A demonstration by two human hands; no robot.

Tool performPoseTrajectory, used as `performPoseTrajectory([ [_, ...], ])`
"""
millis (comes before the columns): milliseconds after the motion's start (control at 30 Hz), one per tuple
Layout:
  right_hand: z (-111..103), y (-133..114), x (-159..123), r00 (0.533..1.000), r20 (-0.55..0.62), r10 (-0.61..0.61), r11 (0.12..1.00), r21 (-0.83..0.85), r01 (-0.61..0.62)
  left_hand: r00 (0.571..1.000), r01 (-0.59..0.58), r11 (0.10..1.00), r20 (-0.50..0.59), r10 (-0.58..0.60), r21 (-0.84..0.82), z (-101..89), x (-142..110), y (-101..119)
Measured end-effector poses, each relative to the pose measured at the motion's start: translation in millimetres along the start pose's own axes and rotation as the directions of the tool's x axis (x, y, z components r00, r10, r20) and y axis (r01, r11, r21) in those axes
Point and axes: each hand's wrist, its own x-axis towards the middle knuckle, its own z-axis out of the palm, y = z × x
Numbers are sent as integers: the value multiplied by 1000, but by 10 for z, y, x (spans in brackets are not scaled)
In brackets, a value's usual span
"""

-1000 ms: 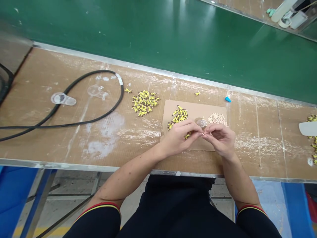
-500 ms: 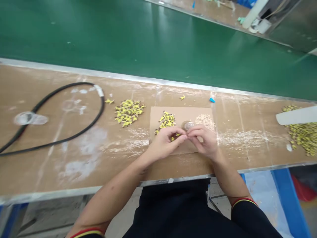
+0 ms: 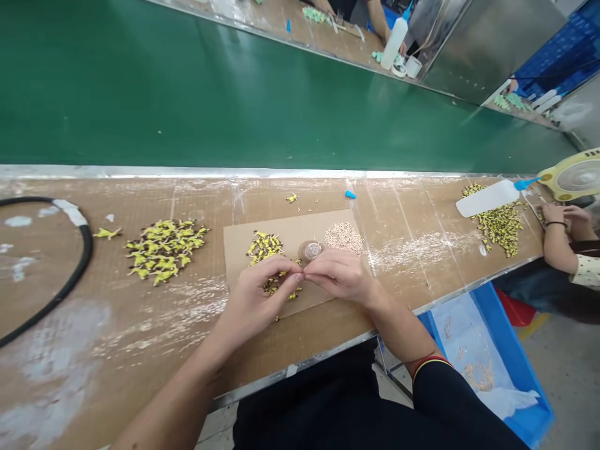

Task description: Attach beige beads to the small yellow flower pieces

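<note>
My left hand and my right hand meet fingertip to fingertip over a cardboard sheet on the bench. Both are closed in a pinch on something too small to make out. Under and just behind the left fingers lies a small heap of yellow-and-black parts. A little round clear dish sits just beyond the fingertips. A patch of tiny pale beige parts lies behind my right hand.
A bigger yellow heap lies to the left, and a black cable curves at far left. A green conveyor belt runs behind the bench. At right sit a white squeeze bottle, another yellow heap and a co-worker's hands. A blue bin stands below.
The view has swung to the right, bringing the co-worker, the bottle and the blue bin into sight. My hands stay pinched together over the cardboard.
</note>
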Motion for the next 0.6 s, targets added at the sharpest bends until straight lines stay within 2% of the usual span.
performPoseTrajectory([
  [100,-31,-27,29,1000,-16,-4,999,40,5,991,86,995,111,-79,-53,-21,11,41],
  [233,-65,-64,71,997,-72,-5,995,102,13,958,217,959,231,-173,-181,-5,16,109],
  [467,-54,-102,68,998,-63,22,973,232,-7,951,232,927,268,-152,-296,5,30,152],
  [600,-60,-123,80,995,-66,73,973,224,-56,947,250,894,285,-146,-372,16,28,140],
])
